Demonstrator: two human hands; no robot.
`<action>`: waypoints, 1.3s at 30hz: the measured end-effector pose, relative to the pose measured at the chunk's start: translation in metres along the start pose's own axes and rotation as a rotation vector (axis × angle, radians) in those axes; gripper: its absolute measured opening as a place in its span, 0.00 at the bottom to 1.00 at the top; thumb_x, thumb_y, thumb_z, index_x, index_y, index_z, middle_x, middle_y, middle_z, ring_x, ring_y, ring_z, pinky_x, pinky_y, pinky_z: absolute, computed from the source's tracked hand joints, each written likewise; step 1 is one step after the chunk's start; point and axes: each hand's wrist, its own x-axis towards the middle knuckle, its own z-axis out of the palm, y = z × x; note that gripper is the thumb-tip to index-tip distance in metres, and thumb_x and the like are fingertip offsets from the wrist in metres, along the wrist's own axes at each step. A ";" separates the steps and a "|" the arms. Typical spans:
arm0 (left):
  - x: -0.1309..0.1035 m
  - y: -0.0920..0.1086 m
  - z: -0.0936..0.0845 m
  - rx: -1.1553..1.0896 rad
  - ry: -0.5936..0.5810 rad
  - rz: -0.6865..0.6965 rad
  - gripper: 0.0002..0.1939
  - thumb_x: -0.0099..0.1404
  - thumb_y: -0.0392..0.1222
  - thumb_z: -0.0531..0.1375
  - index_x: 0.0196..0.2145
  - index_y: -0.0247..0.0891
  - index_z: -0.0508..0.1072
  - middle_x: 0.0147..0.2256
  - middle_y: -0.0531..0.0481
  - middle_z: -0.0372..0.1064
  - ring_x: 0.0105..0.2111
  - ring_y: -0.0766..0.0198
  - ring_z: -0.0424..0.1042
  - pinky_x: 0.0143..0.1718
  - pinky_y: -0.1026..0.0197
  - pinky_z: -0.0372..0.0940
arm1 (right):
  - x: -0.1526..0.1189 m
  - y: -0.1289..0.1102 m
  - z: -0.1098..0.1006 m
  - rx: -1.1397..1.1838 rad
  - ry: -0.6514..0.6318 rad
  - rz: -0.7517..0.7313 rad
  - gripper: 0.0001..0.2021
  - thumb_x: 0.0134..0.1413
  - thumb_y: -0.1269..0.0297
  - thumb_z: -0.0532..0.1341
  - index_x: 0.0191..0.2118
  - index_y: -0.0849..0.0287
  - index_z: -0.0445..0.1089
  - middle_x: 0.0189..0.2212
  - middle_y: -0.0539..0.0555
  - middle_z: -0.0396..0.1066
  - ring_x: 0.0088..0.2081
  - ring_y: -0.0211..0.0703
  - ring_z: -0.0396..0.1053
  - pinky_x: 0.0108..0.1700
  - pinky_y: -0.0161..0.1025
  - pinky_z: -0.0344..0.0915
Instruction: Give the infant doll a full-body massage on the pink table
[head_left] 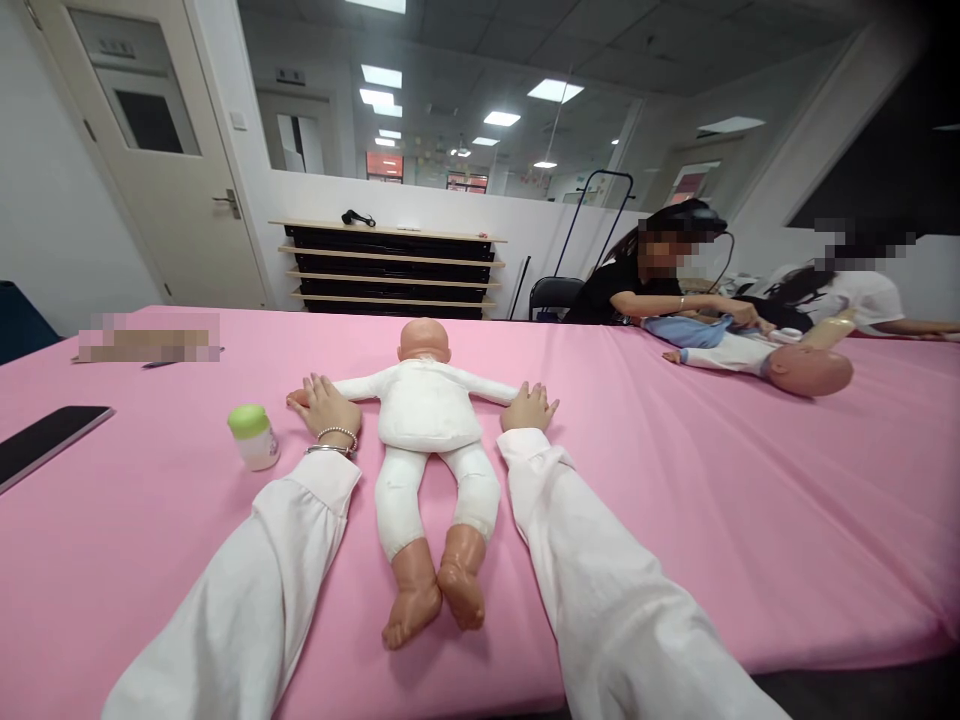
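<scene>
A baby doll (429, 405) with a white cloth body and bare tan head and feet lies stretched out in front of me. Its head points away from me, its feet are towards me, and its face does not show. Both its arms are spread sideways. My left hand (330, 410) is wrapped over the doll's wrist on the left, with the doll's small hand poking out beyond it. On the other side, my right hand (528, 407) covers the end of the doll's arm, its fingers curled over it.
A jar with a green lid (253, 437) stands left of my left hand. Farther left lies a dark phone or tablet (52, 440). The table has a pink cover (660, 520). At the right, a person (637, 290) handles another doll (806, 368), with a second person (862, 300) beyond.
</scene>
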 end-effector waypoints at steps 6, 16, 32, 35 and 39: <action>-0.003 0.008 -0.005 -0.141 0.028 0.295 0.36 0.56 0.34 0.47 0.63 0.30 0.45 0.63 0.42 0.40 0.63 0.53 0.40 0.60 0.39 0.38 | 0.001 -0.010 -0.006 0.334 0.041 -0.448 0.29 0.50 0.76 0.43 0.61 0.66 0.50 0.62 0.56 0.46 0.64 0.39 0.41 0.63 0.45 0.41; -0.008 0.008 0.001 -0.030 -0.259 0.503 0.27 0.64 0.39 0.44 0.61 0.37 0.52 0.62 0.46 0.47 0.62 0.56 0.45 0.59 0.37 0.36 | -0.007 -0.018 0.003 0.182 -0.192 -0.471 0.28 0.51 0.74 0.48 0.60 0.64 0.51 0.61 0.57 0.50 0.62 0.45 0.45 0.63 0.54 0.35; -0.027 0.012 -0.010 -0.723 -0.116 0.572 0.23 0.67 0.45 0.41 0.52 0.33 0.65 0.52 0.43 0.64 0.54 0.62 0.61 0.57 0.54 0.54 | -0.029 -0.022 -0.012 0.850 -0.134 -0.721 0.27 0.61 0.53 0.39 0.59 0.63 0.56 0.62 0.58 0.48 0.63 0.41 0.45 0.63 0.45 0.45; -0.047 0.006 -0.024 -0.749 -0.248 0.818 0.23 0.68 0.45 0.43 0.57 0.37 0.60 0.59 0.45 0.55 0.59 0.60 0.52 0.60 0.51 0.49 | -0.043 -0.013 -0.018 0.881 -0.207 -0.913 0.27 0.60 0.50 0.42 0.60 0.60 0.54 0.61 0.59 0.49 0.63 0.45 0.45 0.63 0.50 0.45; -0.063 -0.002 -0.037 -0.658 -0.374 1.027 0.28 0.65 0.45 0.51 0.61 0.41 0.51 0.61 0.45 0.48 0.62 0.55 0.44 0.61 0.44 0.45 | -0.054 0.000 -0.022 0.833 -0.320 -1.091 0.28 0.59 0.51 0.46 0.61 0.61 0.50 0.62 0.61 0.46 0.64 0.45 0.43 0.62 0.51 0.46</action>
